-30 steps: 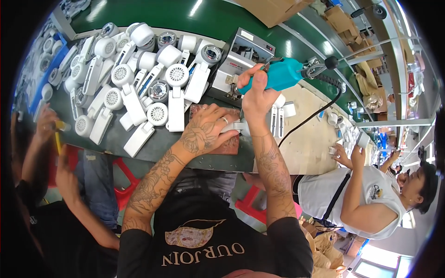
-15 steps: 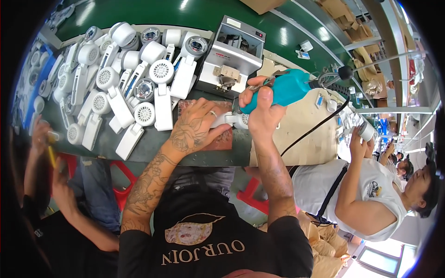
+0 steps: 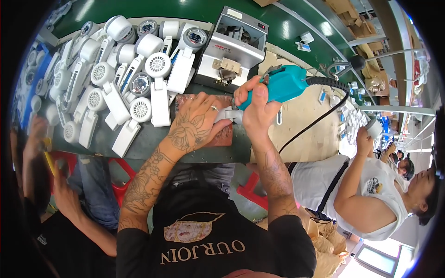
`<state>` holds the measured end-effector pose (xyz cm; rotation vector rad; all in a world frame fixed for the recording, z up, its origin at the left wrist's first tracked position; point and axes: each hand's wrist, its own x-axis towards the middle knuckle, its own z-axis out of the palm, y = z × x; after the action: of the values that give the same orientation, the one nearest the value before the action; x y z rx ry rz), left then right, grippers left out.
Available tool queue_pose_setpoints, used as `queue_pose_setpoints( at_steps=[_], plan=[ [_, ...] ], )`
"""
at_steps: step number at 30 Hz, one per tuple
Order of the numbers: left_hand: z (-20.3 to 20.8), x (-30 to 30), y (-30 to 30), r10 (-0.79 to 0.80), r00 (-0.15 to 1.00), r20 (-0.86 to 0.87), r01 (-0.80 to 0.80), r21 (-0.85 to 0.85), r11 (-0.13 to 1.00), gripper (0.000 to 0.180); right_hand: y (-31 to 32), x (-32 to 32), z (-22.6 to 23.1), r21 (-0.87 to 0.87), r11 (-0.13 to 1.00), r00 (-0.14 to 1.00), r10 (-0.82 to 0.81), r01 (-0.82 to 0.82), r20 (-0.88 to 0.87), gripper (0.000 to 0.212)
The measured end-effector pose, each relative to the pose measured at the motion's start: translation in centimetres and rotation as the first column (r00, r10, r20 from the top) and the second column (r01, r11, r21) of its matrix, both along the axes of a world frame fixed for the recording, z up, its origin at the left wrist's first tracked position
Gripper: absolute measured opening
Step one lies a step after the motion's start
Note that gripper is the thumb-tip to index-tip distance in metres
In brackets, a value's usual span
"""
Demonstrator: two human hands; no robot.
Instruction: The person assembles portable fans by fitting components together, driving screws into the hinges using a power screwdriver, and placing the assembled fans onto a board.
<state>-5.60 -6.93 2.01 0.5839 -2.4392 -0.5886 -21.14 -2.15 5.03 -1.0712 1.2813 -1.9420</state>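
Observation:
My left hand (image 3: 197,121) is closed over a white handheld fan (image 3: 225,116), pressing it down on a reddish mat (image 3: 218,137). Most of that fan is covered by the fingers. In my right hand (image 3: 257,113) is a teal corded hand tool (image 3: 287,84), gripped with the thumb on top, its front end down near the fan's head. The hand hides where the tool's tip meets the fan. Directly beyond my hands stands a grey metal machine (image 3: 232,51) with an open top bay.
White handheld fans (image 3: 116,99) are piled at the left, some with their round heads uncovered. A black cord (image 3: 315,121) loops over tan cardboard (image 3: 296,139) on the right. One co-worker (image 3: 357,190) stands at the right holding a white part; another person's arms (image 3: 69,199) are at the left.
My right hand and the teal tool have tilted and shifted slightly left, closer to my left hand. The left hand keeps its hold. The co-worker on the right has raised the white part.

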Motion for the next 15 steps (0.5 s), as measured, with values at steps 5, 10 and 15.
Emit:
queue_pose_setpoints(
  at_steps=[5,10,15],
  plan=[
    [-0.3,0.3,0.1,0.002,1.0,0.007,-0.002,-0.007,1.0,0.037,0.1,0.5,0.6,0.039,0.999,0.999,-0.02,0.022,-0.049,0.045],
    [0.2,0.7,0.1,-0.018,1.0,0.004,0.017,0.106,0.994,0.037,-1.4,0.5,2.5,-0.07,0.997,0.998,-0.044,0.041,-0.052,0.037],
    [-1.0,0.7,0.2,-0.002,1.0,-0.012,0.003,0.065,0.998,0.036,-5.6,0.3,2.6,-0.193,0.979,0.977,-0.096,0.059,-0.19,0.038]
  ],
)
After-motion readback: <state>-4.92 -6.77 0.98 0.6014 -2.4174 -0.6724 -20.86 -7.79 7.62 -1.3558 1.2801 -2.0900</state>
